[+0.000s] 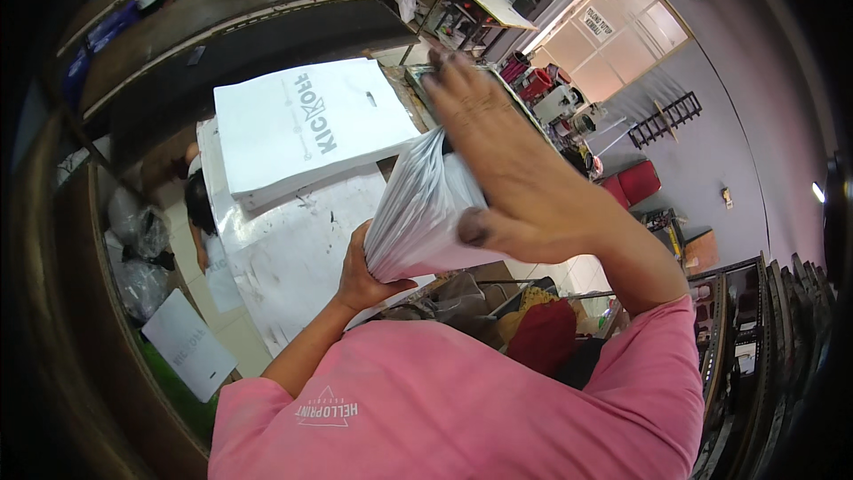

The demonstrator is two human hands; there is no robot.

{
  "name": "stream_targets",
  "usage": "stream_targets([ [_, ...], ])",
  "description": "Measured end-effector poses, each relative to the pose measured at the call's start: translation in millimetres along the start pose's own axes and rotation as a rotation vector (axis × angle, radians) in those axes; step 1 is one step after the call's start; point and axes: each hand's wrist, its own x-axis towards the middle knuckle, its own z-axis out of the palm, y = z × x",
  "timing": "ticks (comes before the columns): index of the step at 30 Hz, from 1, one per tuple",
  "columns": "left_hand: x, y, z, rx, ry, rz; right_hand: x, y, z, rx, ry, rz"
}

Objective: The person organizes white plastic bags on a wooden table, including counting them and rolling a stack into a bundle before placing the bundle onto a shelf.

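Observation:
My left hand (362, 272) is wrapped round the lower left edge of a thick bundle of thin white bags (418, 213), held up in front of my chest. Along its left side the layers fan apart in fine folds. My right hand (502, 160) is raised at the bundle's right side, its fingers stretched out and slightly blurred. The right thumb overlaps the bundle's face; whether it presses on it I cannot tell. Just beyond lies a neat pile of flat white bags (258, 129) with dark print and a small handle slot.
The pile rests on a stained white worktable (293, 258). Dark shelves (240, 27) run behind it. At left, a printed white bag (188, 347) lies near clear plastic wrapping (138, 253), and another person's arm (200, 244) shows. Metal racks (755, 338) stand at right.

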Motion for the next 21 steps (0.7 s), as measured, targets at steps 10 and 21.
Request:
stream_targets([
  [10,1.7,3.4,4.3,-0.008,-0.003,0.014,-1.3,4.1,-8.5,-0.014,0.021,0.001],
  [21,-5.3,-7.5,11.2,0.004,-0.014,0.04,-8.4,-5.8,-13.8,0.229,0.106,0.115],
])
